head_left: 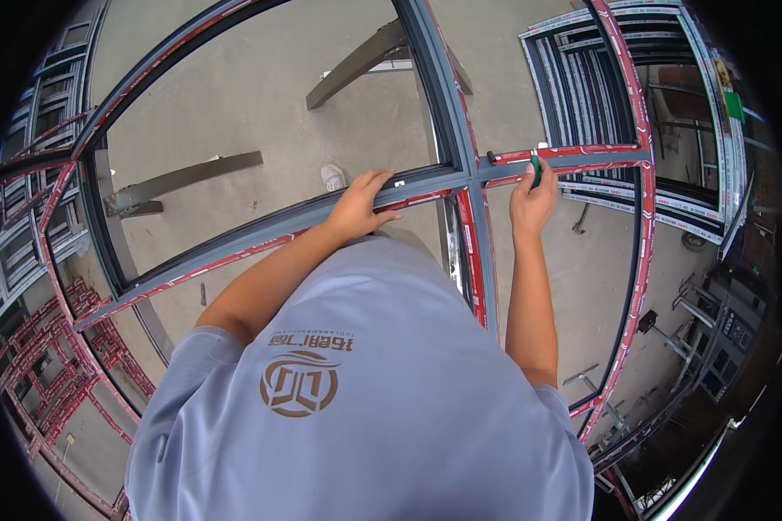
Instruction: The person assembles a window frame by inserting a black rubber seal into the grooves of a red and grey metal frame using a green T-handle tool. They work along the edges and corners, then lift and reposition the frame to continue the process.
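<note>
A large grey metal window frame with red protective tape lies in front of me, its bars crossing right of centre. My left hand rests across the long bar left of that crossing, fingers and thumb apart. My right hand is closed around a small green-handled tool with a pale, thin tip pointing away from me. That tip is over the short bar right of the crossing; whether it touches cannot be told. A small dark piece sits on this bar near the crossing.
Curved-looking grey support beams stand beneath the frame. Stacked taped frames are at the far right, more profiles at the far left, and red-taped pieces at the near left. A grey machine stands at right.
</note>
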Tool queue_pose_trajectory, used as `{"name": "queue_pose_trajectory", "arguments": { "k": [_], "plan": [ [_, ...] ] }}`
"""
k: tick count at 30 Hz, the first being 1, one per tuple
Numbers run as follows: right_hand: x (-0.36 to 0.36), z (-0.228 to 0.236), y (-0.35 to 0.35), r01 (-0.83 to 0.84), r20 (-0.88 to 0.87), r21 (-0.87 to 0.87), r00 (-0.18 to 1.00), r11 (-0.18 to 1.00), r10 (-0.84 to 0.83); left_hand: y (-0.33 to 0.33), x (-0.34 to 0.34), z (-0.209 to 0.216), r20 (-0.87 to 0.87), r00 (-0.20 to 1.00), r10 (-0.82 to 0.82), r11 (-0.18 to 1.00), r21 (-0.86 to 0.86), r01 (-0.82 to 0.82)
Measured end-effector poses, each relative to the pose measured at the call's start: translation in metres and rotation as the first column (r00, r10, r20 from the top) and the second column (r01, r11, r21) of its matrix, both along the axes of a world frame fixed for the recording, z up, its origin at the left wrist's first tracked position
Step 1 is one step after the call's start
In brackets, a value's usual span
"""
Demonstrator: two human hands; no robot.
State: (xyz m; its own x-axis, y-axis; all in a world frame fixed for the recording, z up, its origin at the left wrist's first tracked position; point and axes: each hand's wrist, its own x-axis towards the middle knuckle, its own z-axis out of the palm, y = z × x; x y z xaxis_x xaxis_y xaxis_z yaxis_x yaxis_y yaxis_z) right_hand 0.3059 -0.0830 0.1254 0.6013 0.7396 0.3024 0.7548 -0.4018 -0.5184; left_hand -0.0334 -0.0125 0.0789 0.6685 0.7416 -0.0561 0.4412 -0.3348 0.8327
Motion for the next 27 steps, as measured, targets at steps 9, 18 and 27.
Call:
{"name": "queue_pose_trajectory", "arguments": {
  "k": [9,18,27],
  "plan": [
    [-0.06,0.071,0.023,-0.549,-0.458,-0.103,0.766,0.829,0.451,-0.014,0.013,-0.022,0.005,0.99,0.139,0.985,-0.101,-0.138],
    [-0.1,0.07,0.049,-0.74,-0.529,-0.181,0.628,0.648,0.57,-0.011,0.014,-0.02,-0.045,0.986,0.161,0.981,-0.104,-0.165],
    [-0.107,0.053,0.061,-0.813,-0.503,-0.196,0.563,0.548,0.656,-0.009,0.015,-0.019,-0.047,0.99,0.132,0.99,-0.047,-0.134]
  ]
}}
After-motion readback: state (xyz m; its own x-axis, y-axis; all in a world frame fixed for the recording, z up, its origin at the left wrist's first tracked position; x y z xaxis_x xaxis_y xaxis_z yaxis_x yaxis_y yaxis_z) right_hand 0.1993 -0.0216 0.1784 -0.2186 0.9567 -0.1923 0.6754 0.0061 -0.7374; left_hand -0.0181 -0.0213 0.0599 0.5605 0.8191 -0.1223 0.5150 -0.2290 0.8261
